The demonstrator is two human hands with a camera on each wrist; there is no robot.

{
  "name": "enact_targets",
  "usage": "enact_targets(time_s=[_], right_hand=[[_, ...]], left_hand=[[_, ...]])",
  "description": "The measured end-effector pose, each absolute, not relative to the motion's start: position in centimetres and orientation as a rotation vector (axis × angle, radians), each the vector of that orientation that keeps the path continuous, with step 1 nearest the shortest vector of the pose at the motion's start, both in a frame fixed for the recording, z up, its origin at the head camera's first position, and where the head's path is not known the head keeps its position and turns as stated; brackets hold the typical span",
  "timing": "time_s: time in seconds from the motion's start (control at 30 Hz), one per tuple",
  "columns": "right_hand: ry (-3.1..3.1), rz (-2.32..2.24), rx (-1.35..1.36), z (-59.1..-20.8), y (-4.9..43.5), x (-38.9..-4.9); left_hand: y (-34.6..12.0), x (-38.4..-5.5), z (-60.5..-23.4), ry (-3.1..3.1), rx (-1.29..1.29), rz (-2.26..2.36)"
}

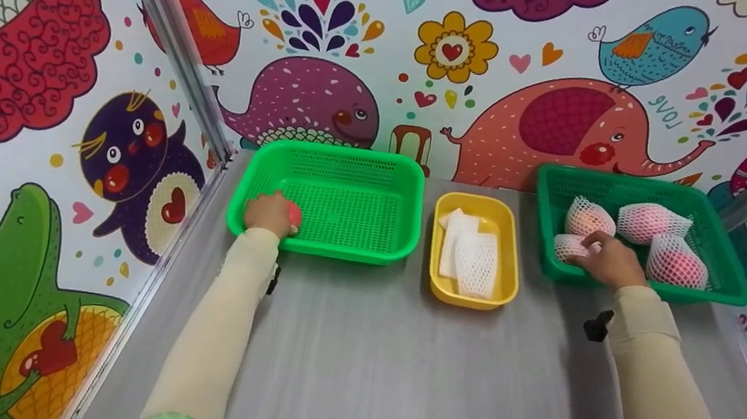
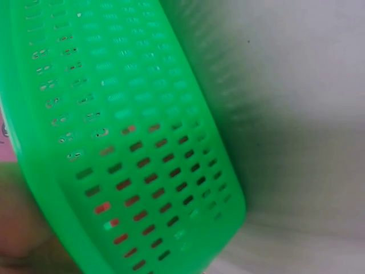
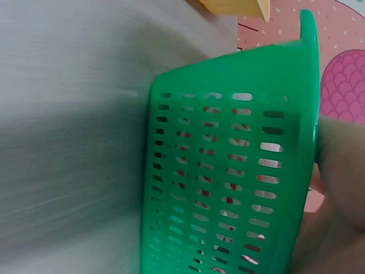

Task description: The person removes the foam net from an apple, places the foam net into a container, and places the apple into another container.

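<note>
In the head view my left hand reaches into the light green basket and holds a bare pinkish-red peach near its left end. The palm and most of the fingers' grip are hidden. On the right, my right hand dips over the front rim of the darker green basket. Its thumb and fingers grip a peach in a white foam net at the front left corner. Beside it lie other netted peaches, including one behind and one at front right.
Between the baskets stands a small yellow tray with white foam nets inside. All three containers sit on a grey table against patterned back and side walls. A metal rail runs up the left corner.
</note>
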State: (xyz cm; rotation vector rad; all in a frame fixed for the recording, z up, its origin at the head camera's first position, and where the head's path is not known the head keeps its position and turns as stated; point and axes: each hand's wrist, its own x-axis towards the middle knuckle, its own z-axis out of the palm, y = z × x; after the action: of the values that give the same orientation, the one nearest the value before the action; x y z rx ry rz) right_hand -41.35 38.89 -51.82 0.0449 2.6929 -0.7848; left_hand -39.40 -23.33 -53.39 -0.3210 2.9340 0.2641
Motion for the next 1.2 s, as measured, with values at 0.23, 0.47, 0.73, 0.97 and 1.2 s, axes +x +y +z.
enact_targets(time_s=[0.23,0.47,0.73,0.97,1.2], right_hand=[[2.662,-0.812,0.103,-51.9,39.1,-41.8],[2.757,-0.884,0.057,-52.5,38.7,-41.9],[2.772,-0.817,0.005,-53.2,39.3,-41.8],[2.727,-0.746,-0.004,-53.0,39.4,-41.9],[2.609,-0.747,-0.017,-52.2,39.5,-42.6]], left_hand=[[-23.3,-39.4,-53.4,2.943,-0.328,0.297],[-23.7,-39.1,-53.6,2.926,-0.384,0.395],[-23.7,-39.1,-53.7,2.935,-0.356,0.386],[-23.7,-39.4,-54.0,2.934,-0.368,0.374],[-23.6,-39.5,-53.6,2.923,-0.374,0.343]])
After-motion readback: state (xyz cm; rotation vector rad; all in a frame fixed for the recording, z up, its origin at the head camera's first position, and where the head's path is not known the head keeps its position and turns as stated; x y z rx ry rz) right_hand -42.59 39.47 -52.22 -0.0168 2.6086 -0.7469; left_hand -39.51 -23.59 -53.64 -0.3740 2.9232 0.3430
